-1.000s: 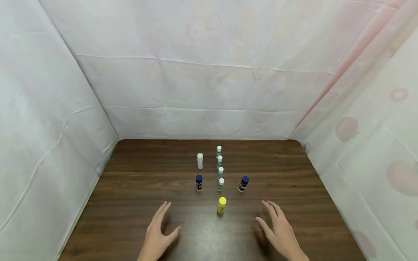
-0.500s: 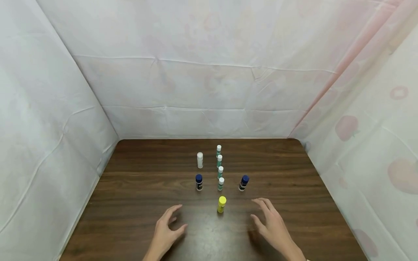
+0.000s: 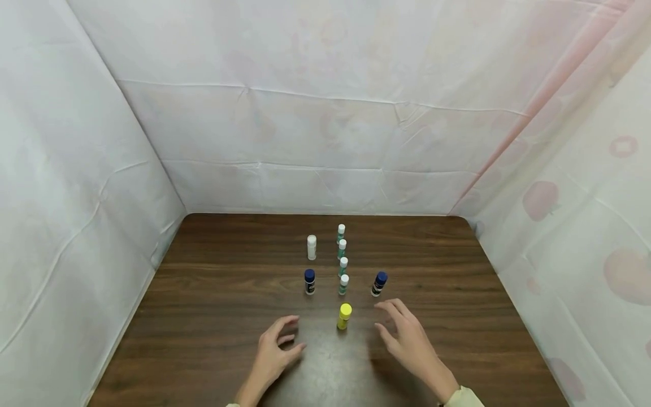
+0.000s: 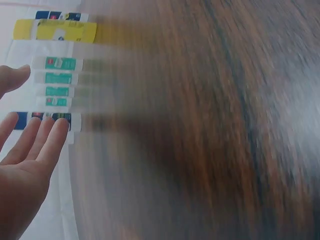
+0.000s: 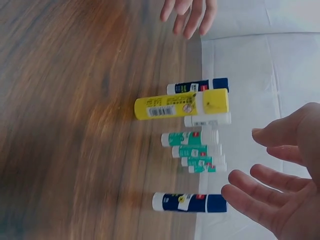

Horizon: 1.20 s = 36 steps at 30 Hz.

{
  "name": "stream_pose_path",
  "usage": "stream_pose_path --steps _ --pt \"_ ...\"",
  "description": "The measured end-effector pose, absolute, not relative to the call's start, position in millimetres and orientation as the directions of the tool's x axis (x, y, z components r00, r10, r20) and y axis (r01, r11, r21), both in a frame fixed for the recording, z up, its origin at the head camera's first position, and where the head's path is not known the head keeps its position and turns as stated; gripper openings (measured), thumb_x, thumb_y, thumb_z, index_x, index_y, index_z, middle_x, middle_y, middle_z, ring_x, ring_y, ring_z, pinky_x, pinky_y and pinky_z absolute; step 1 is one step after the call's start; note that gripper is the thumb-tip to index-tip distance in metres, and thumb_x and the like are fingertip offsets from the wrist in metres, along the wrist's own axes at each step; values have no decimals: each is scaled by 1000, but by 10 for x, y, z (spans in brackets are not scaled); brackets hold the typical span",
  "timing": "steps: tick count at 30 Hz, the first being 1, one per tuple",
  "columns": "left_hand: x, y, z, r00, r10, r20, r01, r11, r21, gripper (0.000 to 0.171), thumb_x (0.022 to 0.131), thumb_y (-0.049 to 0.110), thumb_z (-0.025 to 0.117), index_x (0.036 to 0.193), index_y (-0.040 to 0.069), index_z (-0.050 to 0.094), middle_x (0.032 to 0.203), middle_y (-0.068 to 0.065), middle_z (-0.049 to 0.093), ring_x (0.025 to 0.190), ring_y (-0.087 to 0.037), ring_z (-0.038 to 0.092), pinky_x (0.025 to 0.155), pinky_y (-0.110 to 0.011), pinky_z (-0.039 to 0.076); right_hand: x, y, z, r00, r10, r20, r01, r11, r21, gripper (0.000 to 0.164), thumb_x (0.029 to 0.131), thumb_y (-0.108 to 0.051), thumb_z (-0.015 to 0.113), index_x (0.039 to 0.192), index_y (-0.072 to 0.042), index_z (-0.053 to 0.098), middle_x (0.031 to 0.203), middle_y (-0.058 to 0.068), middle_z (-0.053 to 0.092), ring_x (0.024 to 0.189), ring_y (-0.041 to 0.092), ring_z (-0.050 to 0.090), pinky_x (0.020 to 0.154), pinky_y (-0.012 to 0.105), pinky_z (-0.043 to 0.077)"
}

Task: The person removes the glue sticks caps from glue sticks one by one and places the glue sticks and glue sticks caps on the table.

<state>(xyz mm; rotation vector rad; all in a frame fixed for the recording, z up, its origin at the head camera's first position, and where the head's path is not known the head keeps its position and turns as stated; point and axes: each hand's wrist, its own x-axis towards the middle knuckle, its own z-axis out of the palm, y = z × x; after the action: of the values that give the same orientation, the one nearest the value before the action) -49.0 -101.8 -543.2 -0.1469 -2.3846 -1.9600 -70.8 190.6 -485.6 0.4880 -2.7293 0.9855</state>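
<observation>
A yellow glue stick (image 3: pixel 344 316) stands upright on the brown table, between my two hands. My left hand (image 3: pixel 274 350) is to its left, with fingers loosely bent and nothing in them. On the other side my right hand (image 3: pixel 407 338) is held with thumb and fingers apart, also holding nothing. Beyond the fingertips of the right hand is a dark blue glue stick (image 3: pixel 378 284), and a second dark blue glue stick (image 3: pixel 309 282) stands farther left. Several green glue sticks with white caps (image 5: pixel 190 139) form a row running away behind the yellow one.
A white glue stick (image 3: pixel 312 247) stands at the back left, beyond the left dark blue one. The wood-grain table (image 3: pixel 203 316) is bounded by white cloth (image 3: pixel 305 135) at the back and both sides.
Both hands have moved inward toward the yellow glue stick, the left to the right and the right to the left and slightly forward. The glue sticks stand as before.
</observation>
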Motion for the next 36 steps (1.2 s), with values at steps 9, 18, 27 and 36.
stream_pose_path --steps 9,18,27,36 --pt "-556 -860 -5355 -995 83 63 79 200 977 47 71 -9 76 114 2 60 112 -18 61 105 -43 56 81 -48 52 -808 1779 -4837 -905 -308 294 -425 698 -577 41 77 -5 76 112 -20 61 105 -6 57 80 5 58 64 25 52" --pt "-683 -630 -5412 -991 120 58 72 124 990 44 73 -7 75 114 2 60 114 -22 59 106 -44 56 84 -50 50 -888 1674 -4861 -879 -360 313 -477 684 -552 36 77 -5 76 109 -15 64 102 -2 56 79 13 58 63 24 51" --pt "-887 -476 -5790 -981 173 87 114 155 981 45 75 -3 76 116 -1 58 117 -22 58 107 -37 58 84 -40 53 -1012 1552 -4898 -873 -389 293 -487 674 -556 40 75 -7 78 111 -16 64 100 -3 58 78 8 58 64 23 51" --pt "-976 -323 -5862 -981 167 102 130 167 977 41 76 1 77 113 4 61 112 -13 61 105 -32 60 81 -37 54 -1103 1423 -4971 -857 -461 229 -504 659 -559 32 79 -11 76 108 -11 66 100 -1 58 73 14 57 60 23 47"
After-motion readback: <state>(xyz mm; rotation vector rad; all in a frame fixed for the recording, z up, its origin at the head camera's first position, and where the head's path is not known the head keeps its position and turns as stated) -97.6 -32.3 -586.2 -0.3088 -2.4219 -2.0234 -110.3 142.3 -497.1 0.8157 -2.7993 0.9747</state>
